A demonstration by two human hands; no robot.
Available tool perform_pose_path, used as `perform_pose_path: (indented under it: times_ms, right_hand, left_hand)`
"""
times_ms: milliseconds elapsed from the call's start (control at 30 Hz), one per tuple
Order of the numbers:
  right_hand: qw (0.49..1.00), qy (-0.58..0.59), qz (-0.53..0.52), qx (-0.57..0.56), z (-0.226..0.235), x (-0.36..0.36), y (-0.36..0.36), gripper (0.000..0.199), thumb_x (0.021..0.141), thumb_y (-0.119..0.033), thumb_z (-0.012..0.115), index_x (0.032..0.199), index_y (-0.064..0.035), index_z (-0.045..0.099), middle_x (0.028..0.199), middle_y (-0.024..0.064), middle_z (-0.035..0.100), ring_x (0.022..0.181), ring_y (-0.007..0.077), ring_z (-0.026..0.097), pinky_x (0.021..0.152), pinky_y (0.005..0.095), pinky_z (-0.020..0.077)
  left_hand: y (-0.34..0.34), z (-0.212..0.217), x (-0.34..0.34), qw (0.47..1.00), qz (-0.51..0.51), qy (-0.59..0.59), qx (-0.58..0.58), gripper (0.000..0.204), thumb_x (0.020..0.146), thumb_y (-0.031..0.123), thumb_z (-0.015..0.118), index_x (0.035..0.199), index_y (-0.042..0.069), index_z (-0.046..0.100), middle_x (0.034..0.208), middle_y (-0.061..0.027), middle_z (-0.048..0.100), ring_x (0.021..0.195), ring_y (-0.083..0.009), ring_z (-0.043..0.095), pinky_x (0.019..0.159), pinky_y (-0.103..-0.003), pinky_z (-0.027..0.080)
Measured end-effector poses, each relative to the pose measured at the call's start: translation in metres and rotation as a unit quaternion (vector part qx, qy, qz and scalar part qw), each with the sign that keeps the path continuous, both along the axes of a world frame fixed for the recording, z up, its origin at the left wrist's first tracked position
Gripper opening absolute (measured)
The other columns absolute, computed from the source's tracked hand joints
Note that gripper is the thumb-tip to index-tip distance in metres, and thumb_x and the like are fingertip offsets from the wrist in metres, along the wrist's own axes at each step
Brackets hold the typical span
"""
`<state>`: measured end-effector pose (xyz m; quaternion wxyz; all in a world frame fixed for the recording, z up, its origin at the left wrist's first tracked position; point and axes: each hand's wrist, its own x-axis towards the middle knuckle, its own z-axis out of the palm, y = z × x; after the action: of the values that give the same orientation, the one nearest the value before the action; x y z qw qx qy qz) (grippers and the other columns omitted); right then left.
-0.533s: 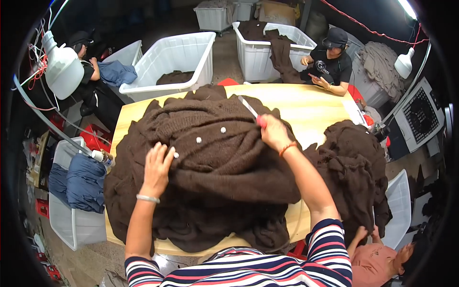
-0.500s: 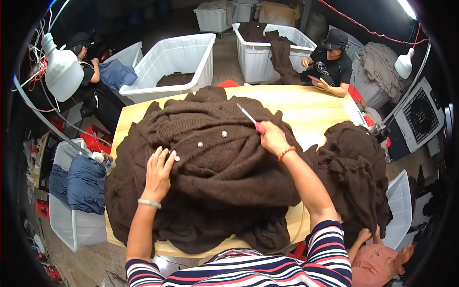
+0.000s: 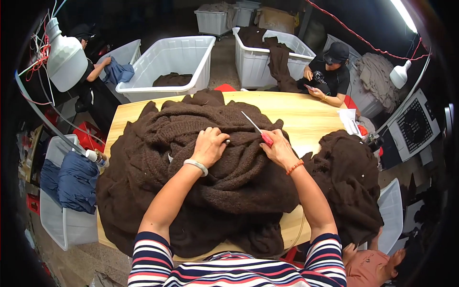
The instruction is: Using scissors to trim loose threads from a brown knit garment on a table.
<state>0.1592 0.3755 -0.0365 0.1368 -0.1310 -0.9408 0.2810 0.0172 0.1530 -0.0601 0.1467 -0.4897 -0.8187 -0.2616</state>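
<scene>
We have a broad brown knit heap (image 3: 239, 189) on the pale wooden table (image 3: 308, 115), a smaller brown knit pile (image 3: 344, 182) right of it, white rectangular plastic bins (image 3: 191, 57) behind.

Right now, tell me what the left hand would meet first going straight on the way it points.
The left hand would likely meet a fold of the brown knit garment; depth is unclear.

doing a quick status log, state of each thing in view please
Left hand, curled on the brown knitwear
Right hand, closed around the red-handled tool
Red-handled tool, held, tip exposed
Brown knitwear, heaped, rumpled
Nearer blue cloth, bunched in a white bin
Wooden table, partly covered
Light tube, lit
</scene>
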Motion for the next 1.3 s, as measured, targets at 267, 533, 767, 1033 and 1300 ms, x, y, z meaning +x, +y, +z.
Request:
perform_pose_path:
  times_ms: [267,533,767,1033,1300]
  right_hand:
    - [0.981,-0.17,0.081,0.047,0.061,0.078,-0.053,0.03,0.087,-0.034,0.069,0.109,-0.015,0.067,0.085,0.0196,0.069,0.087,0.0408,0.066,0.078,0.0488,0.0532]
    - [0.981,-0.164,0.092,0.048,0.057,0.075,-0.071,0.026,0.088,-0.033,0.068,0.104,-0.0119,0.066,0.082,0.018,0.068,0.083,0.042,0.065,0.076,0.0486,0.0527]
    - [0.981,-0.179,0.065,0.027,0.066,0.072,-0.085,0.027,0.088,-0.033,0.068,0.105,-0.0116,0.066,0.086,0.0198,0.069,0.086,0.0423,0.065,0.077,0.0496,0.0528]
    - [0.979,-0.192,0.064,-0.021,0.066,0.084,-0.096,0.026,0.09,-0.03,0.065,0.105,-0.0093,0.064,0.091,0.0207,0.069,0.091,0.0434,0.064,0.081,0.0515,0.0514]
    - [0.974,-0.202,0.083,0.065,0.066,0.067,-0.123,0.031,0.09,-0.034,0.065,0.11,-0.0097,0.065,0.087,0.0208,0.069,0.088,0.0427,0.065,0.08,0.0501,0.0513]
  left_hand:
    - [-0.009,-0.007,-0.01,0.995,-0.061,-0.048,0.056,0.017,0.08,0.005,0.07,0.094,0.013,0.074,0.087,-0.001,0.062,0.085,-0.0217,0.058,0.077,-0.036,0.045]
    - [-0.011,-0.012,-0.003,0.98,-0.056,-0.166,0.096,0.018,0.081,0.003,0.07,0.097,0.009,0.074,0.084,-0.0052,0.063,0.081,-0.0255,0.06,0.077,-0.037,0.05]
    - [-0.023,-0.015,-0.006,0.986,-0.097,-0.1,0.089,0.018,0.08,0.003,0.071,0.097,0.007,0.073,0.084,-0.0053,0.064,0.083,-0.0254,0.059,0.079,-0.036,0.05]
    - [-0.072,0.023,0.018,0.998,0.017,0.066,-0.012,0.035,0.066,0.012,0.082,0.098,0.008,0.068,0.099,-0.0091,0.056,0.096,-0.0288,0.054,0.081,-0.039,0.044]
    - [-0.069,-0.014,-0.006,0.998,0.049,0.04,0.023,0.017,0.077,0.008,0.071,0.094,0.006,0.067,0.087,-0.0092,0.059,0.086,-0.0292,0.059,0.075,-0.041,0.048]
